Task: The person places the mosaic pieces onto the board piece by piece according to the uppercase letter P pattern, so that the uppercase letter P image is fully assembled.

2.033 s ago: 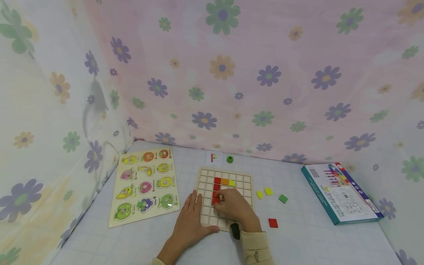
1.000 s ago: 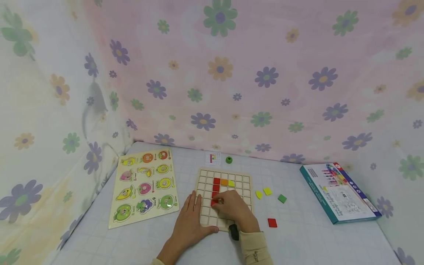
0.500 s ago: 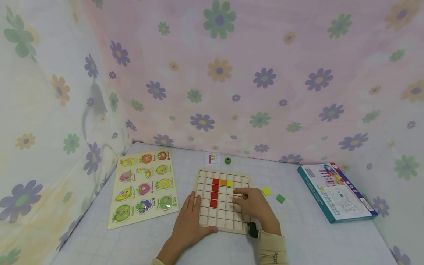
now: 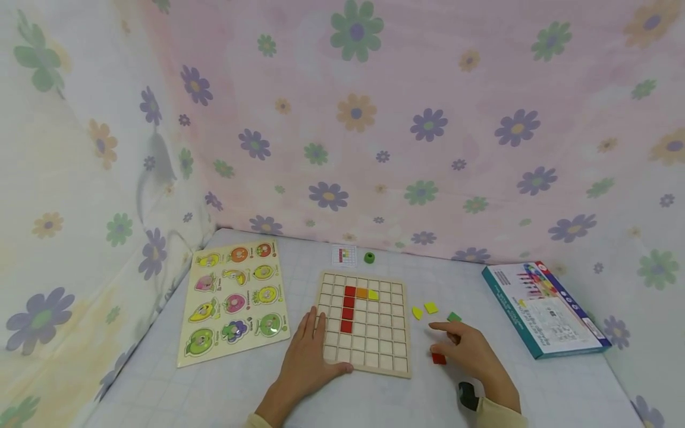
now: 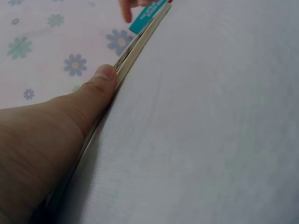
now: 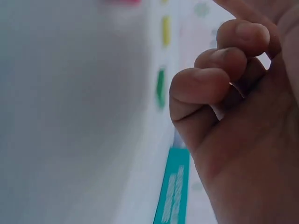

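Observation:
My left hand [image 4: 306,355] rests along the left edge of the wooden grid board [image 4: 384,345], fingers straight. In the left wrist view its thumb [image 5: 88,95] lies against the board's edge. Set in the grid are a column of red square tiles [image 4: 348,313], an orange tile [image 4: 362,293] and a yellow tile [image 4: 373,295]. Right of the board, my right hand [image 4: 473,353] hovers over a loose red tile [image 4: 439,359], partly covering it. Its thumb and index finger are apart with nothing between them; the other fingers curl loosely in the right wrist view.
Beyond the right hand lie a yellow quarter-round piece [image 4: 417,313], a yellow square [image 4: 430,307] and a green square [image 4: 454,317]. A pattern card [image 4: 344,255] and green bead [image 4: 369,257] sit behind the board. A fruit puzzle [image 4: 232,303] lies left, a box [image 4: 546,309] right.
My right hand has let go of the lowest red tile in the grid column and moved right, off the board, to the loose red tile. The left hand has stayed in place.

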The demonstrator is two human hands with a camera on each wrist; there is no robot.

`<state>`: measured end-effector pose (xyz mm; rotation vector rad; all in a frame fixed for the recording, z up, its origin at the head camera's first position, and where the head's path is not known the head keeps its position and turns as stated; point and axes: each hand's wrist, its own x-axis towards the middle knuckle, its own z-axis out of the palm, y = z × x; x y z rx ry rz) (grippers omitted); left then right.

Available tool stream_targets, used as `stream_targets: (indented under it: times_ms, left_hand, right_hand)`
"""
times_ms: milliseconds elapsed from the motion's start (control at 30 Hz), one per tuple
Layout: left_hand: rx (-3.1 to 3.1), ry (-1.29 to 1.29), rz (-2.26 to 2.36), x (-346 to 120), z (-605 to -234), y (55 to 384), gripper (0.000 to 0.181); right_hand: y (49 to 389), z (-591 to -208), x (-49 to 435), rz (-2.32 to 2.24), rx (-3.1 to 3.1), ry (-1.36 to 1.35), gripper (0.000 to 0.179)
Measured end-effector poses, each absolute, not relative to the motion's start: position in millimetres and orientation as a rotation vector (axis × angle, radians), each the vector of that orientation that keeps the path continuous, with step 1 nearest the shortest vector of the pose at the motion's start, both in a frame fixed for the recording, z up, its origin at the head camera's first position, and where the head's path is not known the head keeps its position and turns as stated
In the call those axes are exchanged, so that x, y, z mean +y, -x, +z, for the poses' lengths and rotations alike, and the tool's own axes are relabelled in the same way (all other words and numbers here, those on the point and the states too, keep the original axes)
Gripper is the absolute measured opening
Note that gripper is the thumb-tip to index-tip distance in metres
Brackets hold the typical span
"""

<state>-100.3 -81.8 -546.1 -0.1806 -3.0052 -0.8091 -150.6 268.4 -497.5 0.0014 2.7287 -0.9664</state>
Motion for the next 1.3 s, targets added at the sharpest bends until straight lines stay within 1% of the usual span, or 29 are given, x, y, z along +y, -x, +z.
stream_targets:
  times_ms: [133, 267, 533, 700, 933, 1100, 1300]
  left_hand:
    - [-3.0, 0.182, -0.782, -81.9, -547.8, 100.2, 0.131]
    - [-3.003, 0.175, -0.787, -80.9, -548.9, 100.7, 0.132]
    - [-3.009, 0.174, -0.817, -77.7, -548.2, 99.9, 0.132]
    - [-3.006, 0.185, -0.8, -79.2, -546.5, 99.8, 0.131]
    - [-3.002, 0.164, -0.791, -81.8, -546.8, 101.6, 0.13]
    - [-3.012, 0.157, -0.825, -81.0, -547.1, 101.2, 0.131]
    - [-3.012, 0.169, -0.808, -81.2, -548.0, 100.9, 0.131]
  right_hand:
    - [142.2, -505.7, 283.4, -0.882, 2.702, -0.078, 0.053]
    - [137.5, -510.8, 288.9, -0.878, 2.685, -0.083, 0.052]
    - [134.6, -511.6, 290.5, -0.832, 2.735, -0.006, 0.035]
    - [134.9, -510.0, 282.7, -0.78, 2.762, -0.02, 0.026]
    - [138.4, -503.6, 269.5, -0.714, 2.792, 0.009, 0.025]
    - [136.6, -505.1, 271.3, -0.706, 2.809, 0.009, 0.023]
    - [135.5, -509.9, 275.9, -0.775, 2.819, 0.004, 0.025]
